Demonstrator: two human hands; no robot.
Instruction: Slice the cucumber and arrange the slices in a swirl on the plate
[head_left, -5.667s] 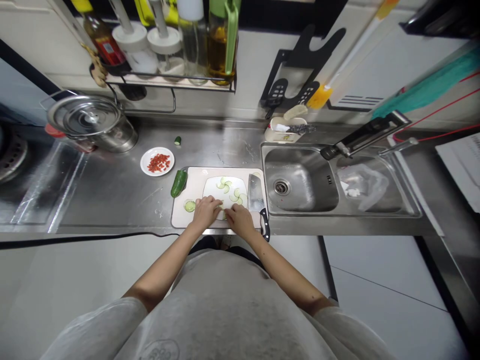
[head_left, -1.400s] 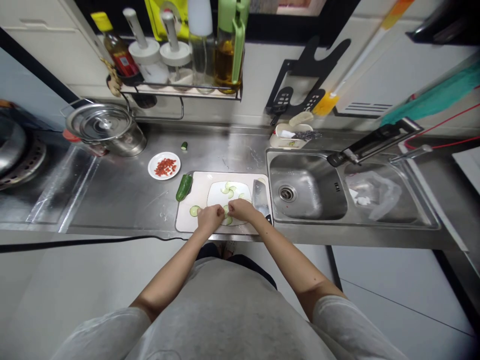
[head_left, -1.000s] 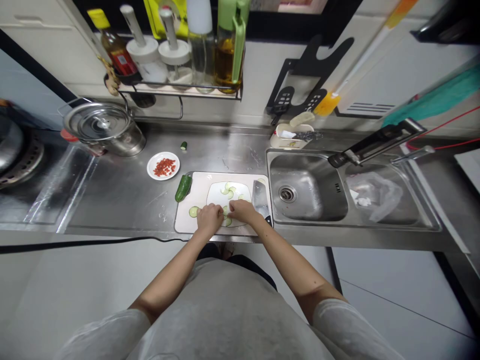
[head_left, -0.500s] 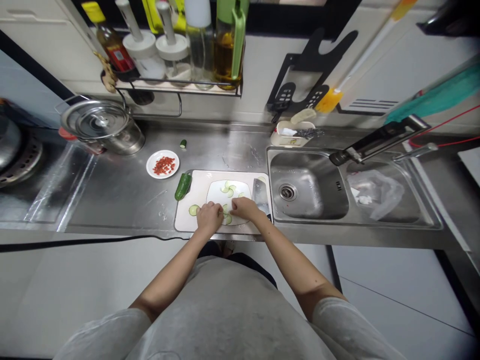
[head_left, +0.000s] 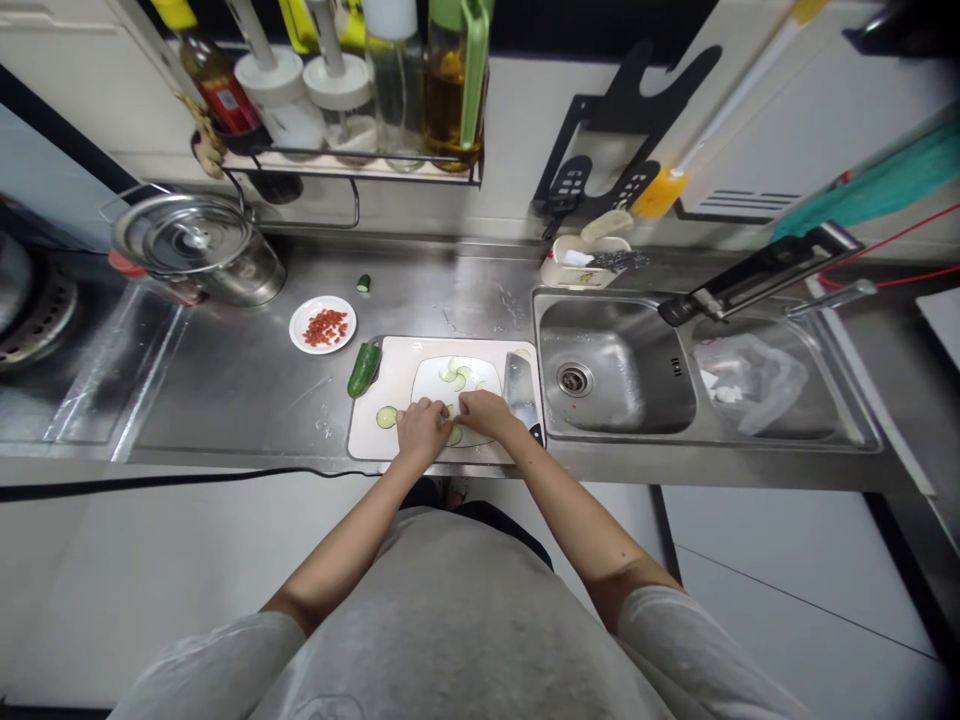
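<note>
Just below the centre of the frame, both hands meet over the near edge of a small white plate that sits on a pale cutting board. The left hand has its fingers curled and bunched, with the tips pointing right. The right hand is curled the same way, with its tips pointing left, so the two sets of fingertips nearly touch. A cucumber slice shows just beneath that meeting point. The view is too small to tell whether either hand actually pinches it.

Further up the plate lie more thin cucumber slices, arranged in a loose curve. A single round slice lies on the board to the left of the left hand. A cleaver lies flat along the board's right edge, its handle hidden by the right forearm.

At the board's upper left corner rests the uncut cucumber half. Up and to the left of it is a small dish of red chopped bits. A cut cucumber end lies higher on the steel counter. A lidded steel pot stands at the left, and the sink is right of the board.
</note>
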